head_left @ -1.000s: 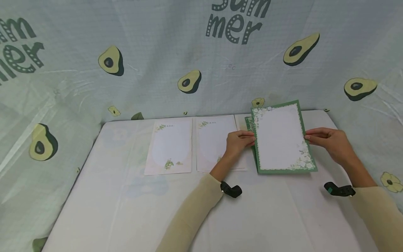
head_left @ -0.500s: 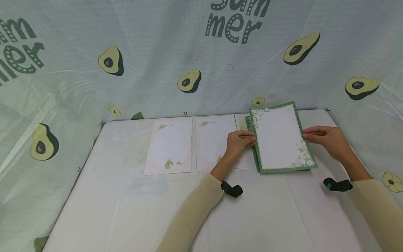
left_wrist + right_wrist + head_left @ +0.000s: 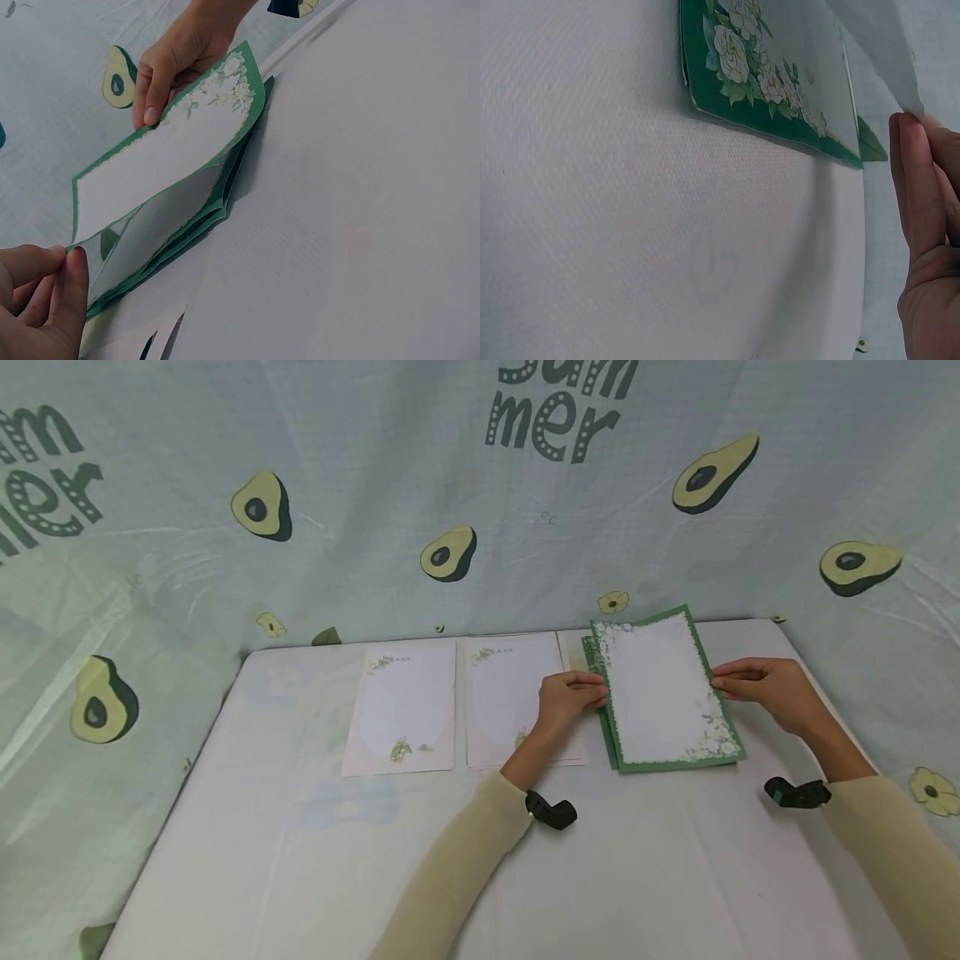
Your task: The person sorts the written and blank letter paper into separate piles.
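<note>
Between both hands is a sheet of paper with a green border and white flowers at its corners. My left hand pinches its left edge between thumb and fingers. On the opposite side my right hand pinches the right edge. Beneath lies a stack of matching green-bordered sheets, mostly covered in the head view. The left wrist view shows a gap between the held sheet and the stack, with the held sheet bowed and raised.
Left of the stack, pale sheets with small green plant prints lie in two places: one sheet farther left and several overlapping sheets beside my left forearm. A white cloth covers the table. An avocado-print curtain stands behind it.
My right hand has moved slightly left, carrying the sheet's right side left and lower over the stack. The left hand keeps its place at the left edge.
</note>
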The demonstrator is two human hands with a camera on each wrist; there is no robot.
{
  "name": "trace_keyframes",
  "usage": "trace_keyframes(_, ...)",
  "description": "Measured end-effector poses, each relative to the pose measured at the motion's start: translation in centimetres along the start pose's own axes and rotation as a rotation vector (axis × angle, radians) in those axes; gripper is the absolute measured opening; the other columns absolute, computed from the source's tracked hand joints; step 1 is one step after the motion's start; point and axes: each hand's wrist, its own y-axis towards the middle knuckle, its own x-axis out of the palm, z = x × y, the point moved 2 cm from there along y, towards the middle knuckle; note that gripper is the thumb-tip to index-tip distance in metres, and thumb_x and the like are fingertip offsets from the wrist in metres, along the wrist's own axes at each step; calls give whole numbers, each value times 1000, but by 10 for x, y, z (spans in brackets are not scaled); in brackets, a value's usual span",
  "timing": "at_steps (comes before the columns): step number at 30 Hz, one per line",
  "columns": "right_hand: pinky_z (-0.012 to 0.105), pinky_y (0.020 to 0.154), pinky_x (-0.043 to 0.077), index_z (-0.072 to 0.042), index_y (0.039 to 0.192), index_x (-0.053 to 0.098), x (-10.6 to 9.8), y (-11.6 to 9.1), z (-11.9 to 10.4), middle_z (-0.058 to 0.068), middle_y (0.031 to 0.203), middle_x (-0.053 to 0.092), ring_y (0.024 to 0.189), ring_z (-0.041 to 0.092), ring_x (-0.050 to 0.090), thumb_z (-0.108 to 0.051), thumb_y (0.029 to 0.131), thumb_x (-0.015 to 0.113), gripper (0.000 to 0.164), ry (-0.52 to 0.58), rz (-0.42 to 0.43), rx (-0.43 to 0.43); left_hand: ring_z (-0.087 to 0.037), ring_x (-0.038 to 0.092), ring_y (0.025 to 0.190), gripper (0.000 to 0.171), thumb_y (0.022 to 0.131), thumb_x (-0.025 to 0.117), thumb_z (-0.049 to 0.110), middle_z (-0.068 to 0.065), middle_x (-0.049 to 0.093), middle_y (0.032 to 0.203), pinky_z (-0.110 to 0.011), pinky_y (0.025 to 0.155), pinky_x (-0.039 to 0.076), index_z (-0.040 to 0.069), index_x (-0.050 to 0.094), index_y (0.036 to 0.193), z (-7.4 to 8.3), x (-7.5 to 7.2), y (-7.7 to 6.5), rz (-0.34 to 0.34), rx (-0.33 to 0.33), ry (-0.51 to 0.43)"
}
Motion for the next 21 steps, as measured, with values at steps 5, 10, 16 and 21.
trace_keyframes(5, 25, 77, 63, 14, 123, 63, 1, 0, -1, -23, 93, 70, 85, 2, 72, -10, 97, 71, 37, -23, 2, -3, -13, 71, 70, 17, 87, 70, -16, -29, 73, 95, -33, 75, 65, -16, 71, 104, 0, 1, 0, 2, -1, 3)
trace_keyframes(10, 25, 77, 63, 14, 122, 63, 0, -1, -2, -22, 94, 71, 86, 2, 72, -12, 96, 73, 39, -7, -1, -4, -16, 73, 71, 17, 86, 71, -16, -29, 73, 95, -34, 75, 65, -16, 72, 103, 1, 2, -1, 10, 5, 16)
trace_keyframes(16, 26, 78, 63, 14, 120, 64, -1, 0, -3, -19, 95, 73, 86, 3, 72, -11, 95, 74, 37, 26, -12, -4, -20, 74, 73, 15, 86, 72, -15, -27, 74, 92, -33, 73, 65, -13, 73, 100, 0, 2, 0, 36, 23, 77)
trace_keyframes(21, 26, 78, 63, 14, 120, 65, 0, 1, -4, -19, 95, 72, 86, 3, 72, -11, 96, 73, 36, 27, -14, -1, -28, 76, 76, 13, 86, 73, -14, -26, 74, 91, -33, 72, 65, -13, 74, 99, -2, 2, 3, 42, 43, 142)
